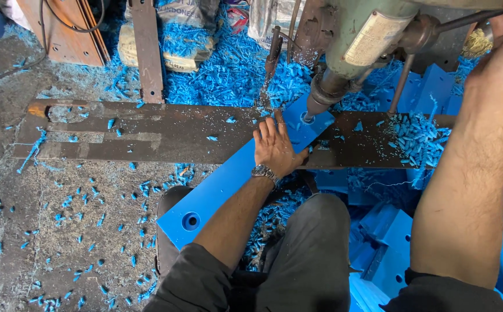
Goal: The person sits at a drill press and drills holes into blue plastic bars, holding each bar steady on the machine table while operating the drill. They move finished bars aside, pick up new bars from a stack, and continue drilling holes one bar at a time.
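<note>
Item: our left hand (274, 147), fingers spread flat and gripping nothing, palm pressing down on 1 long blue plastic bar (237, 176); a wristwatch (264, 171) sits on that wrist; the bar lies slantwise across a dark steel plate (147, 134), its far end under the drill spindle (325, 92) and its near end, with 1 finished round hole (190, 221), overhanging toward our knee; the drill tip meets the bar at a second hole (308, 118), just beside our fingertips; our right hand (502, 55) is raised to the machine's feed handle (471, 23) at the upper right, fingers seemingly wrapped about it, though the frame edge cuts them off and we cannot tell how firmly; the drill body (367, 34) is pale green and grimy; blue shavings (419, 136) heap on the plate to the right and scatter over the concrete floor (60, 231); more blue parts (390, 242) are stacked by our right leg; sacks (173, 40) stand behind the plate. Risks, in our judgement: the bar is held by palm pressure alone, so a biting drill could spin or lift it; the fingers lie near the turning bit; the watch could snag; loose shavings under the bar could let it slide.
</note>
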